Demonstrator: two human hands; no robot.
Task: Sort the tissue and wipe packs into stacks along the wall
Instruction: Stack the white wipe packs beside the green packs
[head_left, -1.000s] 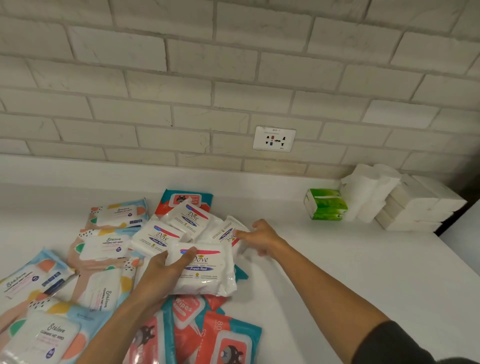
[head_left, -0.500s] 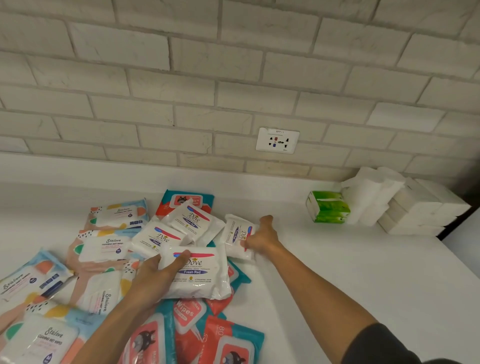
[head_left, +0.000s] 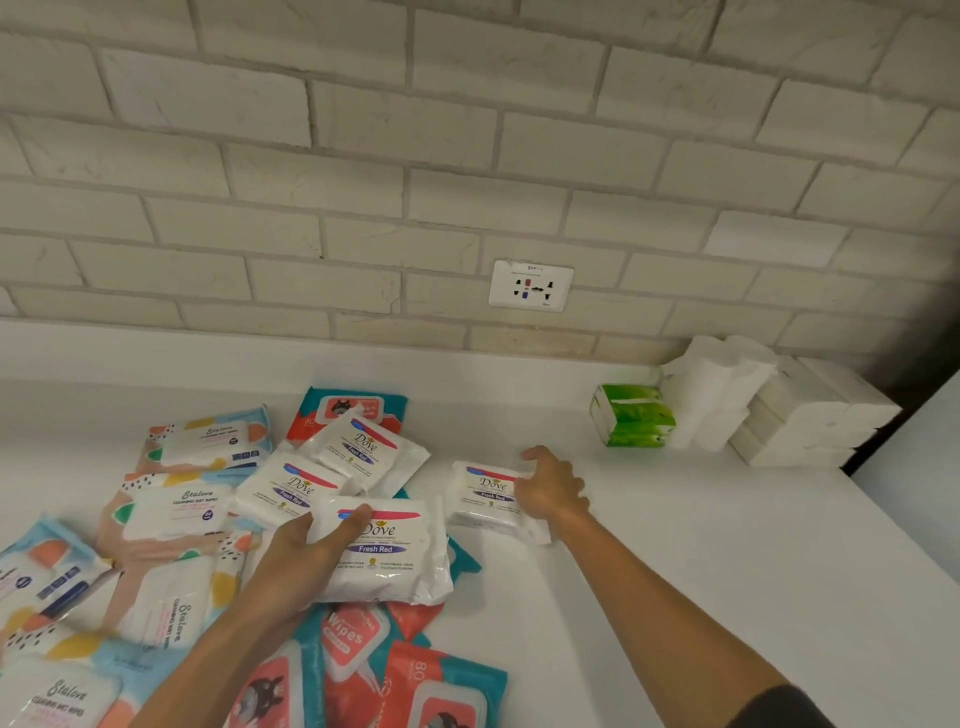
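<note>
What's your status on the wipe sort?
Left hand grips a Dove pack over the pile. Right hand holds a second Dove pack on the counter, apart from the pile. Nothing between it and the green tissue pack.

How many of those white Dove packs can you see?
4. The left hand grips one Dove pack, the right hand grips another beside it, two overlap just behind the first. Others may lie buried.

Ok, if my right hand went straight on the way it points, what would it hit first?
Likely the brick wall, left of the socket: the right hand, gripping a Dove pack, points across bare counter. Depth is hard to judge.
</note>
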